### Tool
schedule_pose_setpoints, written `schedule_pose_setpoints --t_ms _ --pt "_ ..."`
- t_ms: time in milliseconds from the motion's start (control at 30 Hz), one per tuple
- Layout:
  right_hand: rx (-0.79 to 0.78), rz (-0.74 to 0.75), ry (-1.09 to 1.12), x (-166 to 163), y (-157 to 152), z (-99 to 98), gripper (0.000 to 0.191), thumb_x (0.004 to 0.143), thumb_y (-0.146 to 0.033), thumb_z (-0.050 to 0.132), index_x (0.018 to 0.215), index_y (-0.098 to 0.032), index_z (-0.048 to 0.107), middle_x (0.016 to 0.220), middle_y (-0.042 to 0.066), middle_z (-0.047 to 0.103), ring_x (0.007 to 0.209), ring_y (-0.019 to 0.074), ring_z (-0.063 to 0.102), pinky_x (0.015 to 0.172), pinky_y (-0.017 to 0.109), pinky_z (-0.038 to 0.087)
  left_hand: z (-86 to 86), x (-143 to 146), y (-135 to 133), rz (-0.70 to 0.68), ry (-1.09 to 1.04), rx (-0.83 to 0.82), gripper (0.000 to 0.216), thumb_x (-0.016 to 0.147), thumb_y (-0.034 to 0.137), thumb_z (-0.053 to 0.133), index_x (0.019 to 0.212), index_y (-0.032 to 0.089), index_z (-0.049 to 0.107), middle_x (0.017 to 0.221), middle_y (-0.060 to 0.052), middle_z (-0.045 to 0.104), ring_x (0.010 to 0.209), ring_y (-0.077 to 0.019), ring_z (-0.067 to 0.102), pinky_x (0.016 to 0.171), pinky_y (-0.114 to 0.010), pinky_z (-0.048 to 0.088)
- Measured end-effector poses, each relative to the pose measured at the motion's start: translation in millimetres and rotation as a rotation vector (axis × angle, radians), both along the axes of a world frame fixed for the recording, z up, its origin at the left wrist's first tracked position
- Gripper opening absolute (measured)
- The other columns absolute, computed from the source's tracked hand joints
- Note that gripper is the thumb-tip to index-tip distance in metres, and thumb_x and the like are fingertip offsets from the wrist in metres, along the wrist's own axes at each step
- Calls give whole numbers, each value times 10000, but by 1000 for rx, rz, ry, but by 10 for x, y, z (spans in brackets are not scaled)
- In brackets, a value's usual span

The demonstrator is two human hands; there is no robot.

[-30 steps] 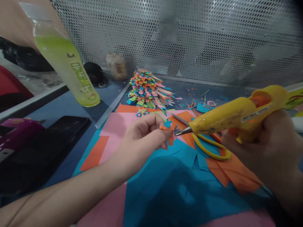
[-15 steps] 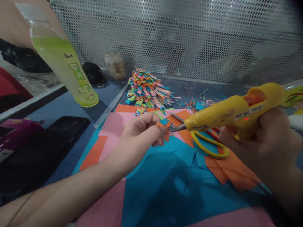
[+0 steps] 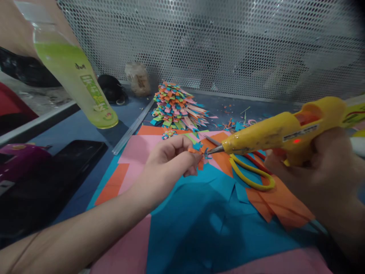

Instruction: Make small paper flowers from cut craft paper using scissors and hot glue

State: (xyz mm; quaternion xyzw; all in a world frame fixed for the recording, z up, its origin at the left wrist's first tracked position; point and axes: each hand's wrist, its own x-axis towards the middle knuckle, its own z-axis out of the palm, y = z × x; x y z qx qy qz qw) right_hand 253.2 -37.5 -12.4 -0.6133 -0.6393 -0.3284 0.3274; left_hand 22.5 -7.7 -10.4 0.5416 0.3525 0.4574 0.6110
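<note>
Between thumb and fingers, my left hand (image 3: 173, 160) pinches a small paper flower (image 3: 201, 153) with orange and blue petals. My right hand (image 3: 316, 167) is wrapped round the handle of a yellow glue gun (image 3: 262, 133), whose red light is lit. Its metal nozzle tip meets or nearly meets the flower's centre; I cannot tell which. Below the gun lie scissors with yellow and red handles (image 3: 252, 179), on sheets of orange and blue paper (image 3: 196, 201). A smaller finished-looking paper flower (image 3: 169, 134) rests just behind my left hand.
A cone of colourful paper strips (image 3: 178, 108) stands at the back beside a clear ruler (image 3: 134, 127). To the left are a green drink bottle (image 3: 76, 76), a dark phone (image 3: 62, 179) and a purple object (image 3: 21, 160). Paper scraps (image 3: 232, 123) lie before the perforated metal panel (image 3: 228, 45).
The glue gun's nozzle has shifted very slightly against the flower, its body tilting a little. My left hand holds nearly the same position.
</note>
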Motion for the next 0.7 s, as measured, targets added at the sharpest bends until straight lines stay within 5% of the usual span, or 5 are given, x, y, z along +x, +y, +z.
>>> schedule_pose_setpoints --t_ms 700 --pt "-85 -81 139 -50 -61 30 247 685 -487 471 722 -259 385 617 -8 451 559 209 559 425 255 325 -10 -8 0 -4 27 19 130 680 121 524 568 180 492 478 56 495 475 -75 456 486 -215 349"
